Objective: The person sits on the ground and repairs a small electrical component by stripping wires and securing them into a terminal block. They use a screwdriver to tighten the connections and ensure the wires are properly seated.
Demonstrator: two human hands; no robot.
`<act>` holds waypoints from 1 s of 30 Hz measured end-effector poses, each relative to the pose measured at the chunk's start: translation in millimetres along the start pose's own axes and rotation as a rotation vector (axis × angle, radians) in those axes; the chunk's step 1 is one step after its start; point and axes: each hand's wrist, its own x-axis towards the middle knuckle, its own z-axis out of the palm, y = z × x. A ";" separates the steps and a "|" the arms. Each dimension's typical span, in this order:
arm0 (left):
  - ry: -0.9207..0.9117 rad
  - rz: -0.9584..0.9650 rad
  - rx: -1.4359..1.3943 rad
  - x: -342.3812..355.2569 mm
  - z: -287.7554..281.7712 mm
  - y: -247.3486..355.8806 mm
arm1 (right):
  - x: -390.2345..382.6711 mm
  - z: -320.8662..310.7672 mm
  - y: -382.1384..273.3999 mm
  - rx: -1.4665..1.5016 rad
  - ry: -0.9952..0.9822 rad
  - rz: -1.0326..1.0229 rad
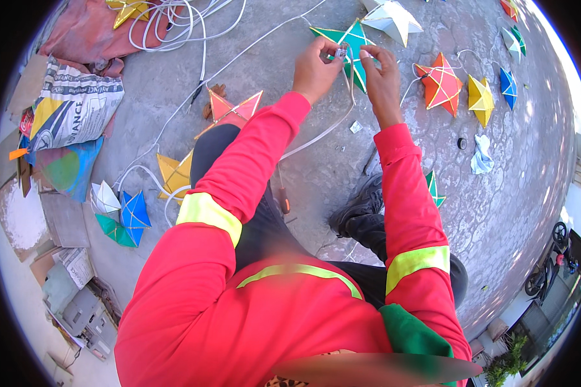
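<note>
My left hand (316,69) pinches a small clear, shiny piece (342,50), too small to identify for certain. A white cord (323,133) runs up from near my legs to this piece. Just to the right, my right hand (383,82) has its thumb and fingers drawn together; whatever they may hold does not show. Under both hands lies a green star lantern (334,35) with gold edging, partly covered by my fingers. A white star lantern (394,19) lies beyond my right hand.
Orange (440,84), yellow (480,100) and blue star lanterns (508,88) lie to the right, joined by wire. A pink star lantern (235,109) sits by my knee. Coiled white cable (174,26) and a printed sack (77,106) are at left. A screwdriver-like tool (284,200) lies between my legs.
</note>
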 end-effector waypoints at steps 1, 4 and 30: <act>-0.033 -0.110 -0.143 1.4 -2.2 0.6 | -1.6 -5.1 -4.0 -0.057 0.073 -0.132; -0.111 -0.350 -0.466 5.4 -4.7 2.3 | -4.9 -17.0 -15.3 -0.192 0.039 -0.370; -0.348 -0.577 -0.497 2.5 -22.6 27.9 | 17.6 -29.4 -31.8 -0.760 -0.349 -0.778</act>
